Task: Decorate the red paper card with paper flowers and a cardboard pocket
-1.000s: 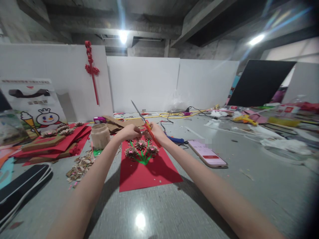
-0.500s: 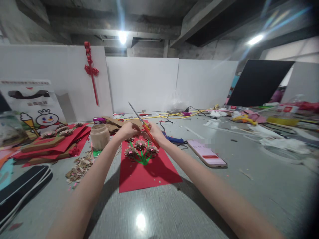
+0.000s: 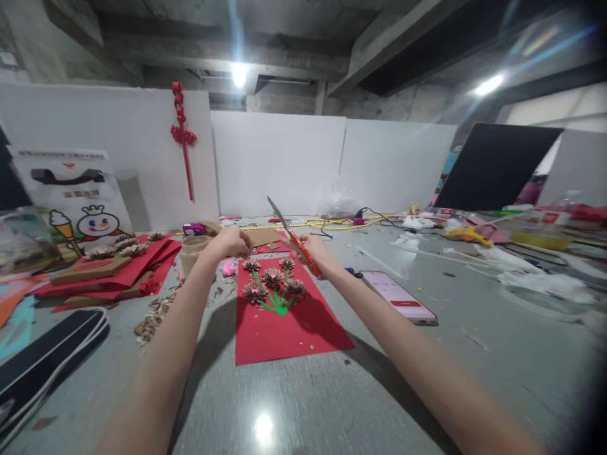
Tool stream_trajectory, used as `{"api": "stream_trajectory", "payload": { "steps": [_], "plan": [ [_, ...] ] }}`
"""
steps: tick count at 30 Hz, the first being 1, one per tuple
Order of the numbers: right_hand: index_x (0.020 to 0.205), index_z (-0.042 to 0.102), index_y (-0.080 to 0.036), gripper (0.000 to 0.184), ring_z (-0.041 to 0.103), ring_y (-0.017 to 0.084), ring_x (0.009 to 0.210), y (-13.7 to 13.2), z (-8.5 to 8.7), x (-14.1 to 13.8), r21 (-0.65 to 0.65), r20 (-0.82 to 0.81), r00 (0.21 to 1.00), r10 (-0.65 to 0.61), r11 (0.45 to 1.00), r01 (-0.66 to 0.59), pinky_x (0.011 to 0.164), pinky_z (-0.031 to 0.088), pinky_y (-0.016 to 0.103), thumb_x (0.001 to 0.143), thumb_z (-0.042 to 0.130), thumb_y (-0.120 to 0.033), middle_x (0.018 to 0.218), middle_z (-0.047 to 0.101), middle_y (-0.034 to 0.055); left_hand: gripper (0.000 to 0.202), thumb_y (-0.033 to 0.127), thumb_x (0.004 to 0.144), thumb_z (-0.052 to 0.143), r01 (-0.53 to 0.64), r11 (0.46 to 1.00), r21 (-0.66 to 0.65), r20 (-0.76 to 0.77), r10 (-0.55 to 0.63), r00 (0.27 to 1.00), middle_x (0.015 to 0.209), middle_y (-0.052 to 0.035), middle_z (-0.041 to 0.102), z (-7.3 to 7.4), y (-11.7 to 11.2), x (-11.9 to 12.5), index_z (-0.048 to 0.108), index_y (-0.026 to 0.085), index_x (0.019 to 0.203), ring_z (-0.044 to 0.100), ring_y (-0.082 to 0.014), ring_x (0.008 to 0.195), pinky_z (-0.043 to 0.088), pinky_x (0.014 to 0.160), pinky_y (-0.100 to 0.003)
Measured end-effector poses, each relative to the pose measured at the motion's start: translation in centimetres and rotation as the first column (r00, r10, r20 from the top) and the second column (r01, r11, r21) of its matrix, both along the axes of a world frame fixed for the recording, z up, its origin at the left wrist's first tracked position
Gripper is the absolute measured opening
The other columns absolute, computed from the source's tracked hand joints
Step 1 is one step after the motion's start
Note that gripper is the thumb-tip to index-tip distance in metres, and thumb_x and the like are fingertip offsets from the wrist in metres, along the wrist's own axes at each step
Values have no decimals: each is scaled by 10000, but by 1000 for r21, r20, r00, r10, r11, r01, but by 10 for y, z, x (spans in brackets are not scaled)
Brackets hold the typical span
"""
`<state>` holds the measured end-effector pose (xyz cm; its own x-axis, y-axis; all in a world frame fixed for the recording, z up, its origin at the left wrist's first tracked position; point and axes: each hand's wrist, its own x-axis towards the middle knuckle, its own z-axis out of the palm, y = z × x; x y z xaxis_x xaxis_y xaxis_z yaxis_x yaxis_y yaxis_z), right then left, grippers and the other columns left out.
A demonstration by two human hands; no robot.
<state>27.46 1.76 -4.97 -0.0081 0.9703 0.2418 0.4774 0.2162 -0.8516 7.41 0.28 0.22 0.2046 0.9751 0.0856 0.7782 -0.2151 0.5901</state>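
Note:
My right hand (image 3: 313, 249) is closed on a pair of scissors (image 3: 296, 239) with red handles, the blades pointing up and to the left. My left hand (image 3: 232, 242) hovers above the upper left corner of a red sheet of paper (image 3: 289, 335), its fingers bent together; whether anything small is in them is hidden. On the sheet are several brown layered paper flowers (image 3: 273, 277) with pink centres, joined by green stems (image 3: 279, 306). A pink lump (image 3: 229, 268) lies just below my left hand, beside the sheet.
A jar (image 3: 192, 251) and a pile of scraps (image 3: 154, 319) are left of the sheet. A phone (image 3: 401, 300) lies to the right. Stacked red sheets with flowers (image 3: 104, 268) and a black case with a white cable (image 3: 52, 360) are farther left.
My hands have moved apart, the left going left and the right going right with the scissors. The pink lump and the cardboard behind the sheet now show.

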Motion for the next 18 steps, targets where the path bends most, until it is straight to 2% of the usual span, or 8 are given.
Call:
{"api": "stream_trajectory", "payload": {
  "steps": [4,6,9,11,13,15,18],
  "plan": [
    [523,483,-156,215,372,53,347,2,6,4,-33,-94,995,36,999,-40,372,288,174,668,592,-272,374,412,-49,126,52,489,498,-29,999,25,-98,32,995,397,31,507,6,-5,-10,572,153,479,469,-92,429,310,407,-178],
    [538,486,-152,152,389,61,360,5,11,2,-46,-71,997,-11,999,7,379,307,181,662,562,-198,393,423,-47,122,59,482,489,-34,999,20,-128,36,991,366,37,478,7,-7,-14,553,158,448,448,-87,413,292,404,-180],
    [602,532,-135,99,443,79,402,20,17,-7,4,169,980,-109,994,110,397,330,190,672,538,-204,448,486,-24,115,72,480,475,-39,999,18,-143,41,989,365,40,463,7,-7,-18,545,158,451,441,-87,417,290,409,-182],
    [630,571,-118,134,495,91,468,34,19,-17,60,362,923,-131,991,117,432,346,185,692,532,-230,513,544,6,127,79,484,465,-32,999,9,-158,33,987,402,35,489,7,-5,-20,565,156,491,456,-94,444,312,427,-184],
    [675,608,-100,165,561,118,582,50,19,-29,87,546,825,-144,990,116,495,377,184,710,537,-244,619,611,54,142,92,495,460,-11,1000,-12,-191,8,982,447,24,524,7,-4,-22,584,154,529,470,-100,467,336,449,-190],
    [749,632,-81,174,598,157,719,65,15,-42,103,621,768,-156,988,118,575,403,194,719,549,-231,751,650,110,151,101,503,461,7,1000,-27,-226,-13,974,488,13,553,7,-4,-23,593,153,553,483,-106,488,350,465,-195],
    [892,637,-82,220,599,195,874,84,5,-59,117,667,728,-160,987,110,678,417,218,743,538,-211,924,647,156,152,93,502,465,4,999,-52,-290,-19,957,521,6,570,9,-7,-24,591,152,562,494,-106,509,352,469,-189]
  ]
}}
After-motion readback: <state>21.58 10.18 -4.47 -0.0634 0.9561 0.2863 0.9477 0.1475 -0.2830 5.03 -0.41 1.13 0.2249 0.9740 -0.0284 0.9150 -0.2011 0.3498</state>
